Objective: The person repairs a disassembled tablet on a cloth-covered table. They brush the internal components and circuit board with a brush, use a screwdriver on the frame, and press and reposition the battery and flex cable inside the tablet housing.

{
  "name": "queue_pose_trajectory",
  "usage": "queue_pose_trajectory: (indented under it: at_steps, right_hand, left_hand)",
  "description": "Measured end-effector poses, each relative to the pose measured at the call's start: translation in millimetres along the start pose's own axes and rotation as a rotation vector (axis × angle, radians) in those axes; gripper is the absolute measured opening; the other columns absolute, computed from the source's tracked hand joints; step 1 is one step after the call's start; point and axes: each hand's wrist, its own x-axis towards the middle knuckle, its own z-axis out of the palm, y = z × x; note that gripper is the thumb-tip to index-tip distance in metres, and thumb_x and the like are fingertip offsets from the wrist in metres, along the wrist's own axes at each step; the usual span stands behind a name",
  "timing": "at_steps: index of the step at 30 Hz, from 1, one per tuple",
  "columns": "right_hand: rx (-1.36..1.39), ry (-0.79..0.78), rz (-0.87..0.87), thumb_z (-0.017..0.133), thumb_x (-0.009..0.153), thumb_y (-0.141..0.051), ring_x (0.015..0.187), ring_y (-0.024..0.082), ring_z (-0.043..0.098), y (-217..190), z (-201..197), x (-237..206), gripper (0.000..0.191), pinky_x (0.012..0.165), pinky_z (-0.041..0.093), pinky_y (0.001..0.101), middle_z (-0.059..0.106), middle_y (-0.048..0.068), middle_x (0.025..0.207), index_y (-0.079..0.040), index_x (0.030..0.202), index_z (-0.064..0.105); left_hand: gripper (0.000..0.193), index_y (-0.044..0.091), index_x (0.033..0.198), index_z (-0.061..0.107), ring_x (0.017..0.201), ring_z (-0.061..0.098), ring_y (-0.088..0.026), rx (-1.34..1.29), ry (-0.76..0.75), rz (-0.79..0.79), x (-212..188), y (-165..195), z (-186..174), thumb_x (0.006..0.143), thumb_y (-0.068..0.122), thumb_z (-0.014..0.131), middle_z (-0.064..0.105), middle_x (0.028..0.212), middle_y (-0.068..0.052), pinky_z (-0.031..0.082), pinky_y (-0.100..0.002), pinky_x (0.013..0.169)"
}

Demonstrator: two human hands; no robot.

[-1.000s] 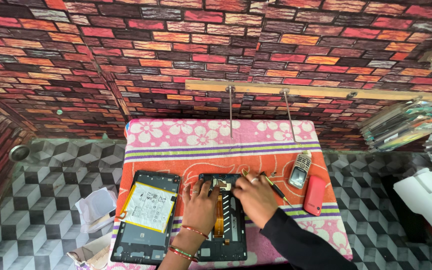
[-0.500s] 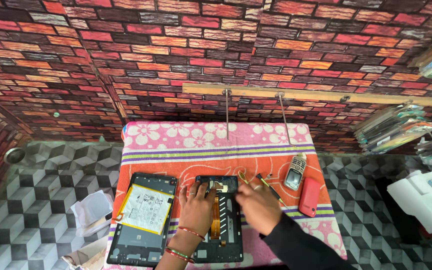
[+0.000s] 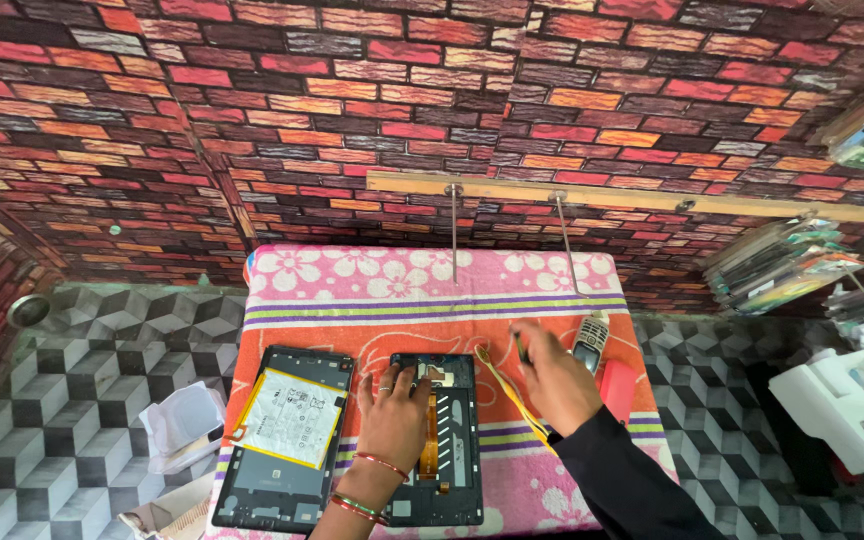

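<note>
Bench (image 3: 432, 285) with floral cloth, centre frame. Lower left: opened tablet back shell (image 3: 287, 437) with white battery. Beside it, second tablet frame (image 3: 452, 440) with orange flex cable. Left hand (image 3: 392, 415) rests flat, fingers spread, on that frame. Right hand (image 3: 552, 375), centre right, pinches a dark screwdriver (image 3: 520, 347). Yellow strip (image 3: 512, 395) lies beneath it.

tablet back (image 3: 287, 440) left | opened tablet (image 3: 444, 440) beside it; phone (image 3: 589, 340) right
</note>
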Motion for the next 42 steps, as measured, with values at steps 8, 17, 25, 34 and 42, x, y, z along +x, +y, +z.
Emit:
queue_pose_trajectory:
  at_steps: [8, 17, 25, 34, 42]
  right_hand:
    - [0.656, 0.236, -0.278, 0.073, 0.090, 0.003, 0.096, 0.022, 0.076, -16.9, 55.6, -9.3, 0.053, 0.084, 0.062, 0.0324, 0.068, 0.016, 0.106, -0.001, 0.127, 0.036]
    - [0.598, 0.167, -0.226, 0.075, 0.089, 0.001, 0.092, 0.021, 0.077, -15.9, 63.4, -8.8, 0.051, 0.080, 0.062, 0.0320, 0.070, 0.014, 0.100, -0.004, 0.127, 0.040]
    - [0.582, 0.163, -0.215, 0.076, 0.089, -0.002, 0.089, 0.021, 0.077, -16.0, 66.0, -7.5, 0.052, 0.078, 0.061, 0.0319, 0.071, 0.013, 0.094, -0.004, 0.127, 0.041]
    - [0.537, 0.266, -0.394, 0.075, 0.091, -0.003, 0.100, 0.026, 0.076, -31.6, 63.5, -10.0, 0.046, 0.082, 0.062, 0.0347, 0.073, 0.015, 0.109, -0.004, 0.123, 0.042]
    - [0.274, 0.425, -0.471, 0.086, 0.075, -0.011, 0.099, 0.038, 0.067, -38.5, 60.5, -3.1, 0.057, 0.085, 0.054, 0.0429, 0.067, 0.021, 0.107, -0.002, 0.115, 0.046]
  left_hand:
    - [0.046, 0.012, 0.131, 0.062, 0.134, 0.048, -0.036, -0.004, 0.021, 0.020, -2.8, 1.2, 1.4, 0.085, 0.015, 0.064, 0.056, 0.138, -0.015, 0.028, -0.069, 0.109]
    - [0.047, 0.013, 0.134, 0.060, 0.135, 0.047, -0.036, 0.015, 0.010, 0.013, -2.7, 1.5, 2.6, 0.087, 0.015, 0.061, 0.055, 0.140, -0.015, 0.028, -0.069, 0.108]
    - [0.047, 0.013, 0.134, 0.060, 0.135, 0.047, -0.036, 0.028, 0.005, 0.013, -2.7, 1.9, 1.7, 0.087, 0.015, 0.061, 0.056, 0.140, -0.014, 0.028, -0.069, 0.109]
    - [0.049, 0.010, 0.132, 0.061, 0.137, 0.045, -0.035, 0.026, -0.024, 0.015, -2.3, 3.8, -4.1, 0.084, 0.016, 0.067, 0.054, 0.141, -0.015, 0.026, -0.068, 0.110]
    - [0.043, 0.010, 0.130, 0.063, 0.136, 0.047, -0.035, 0.048, -0.005, 0.011, -2.4, 2.9, -0.2, 0.088, 0.015, 0.061, 0.054, 0.141, -0.015, 0.027, -0.068, 0.111]
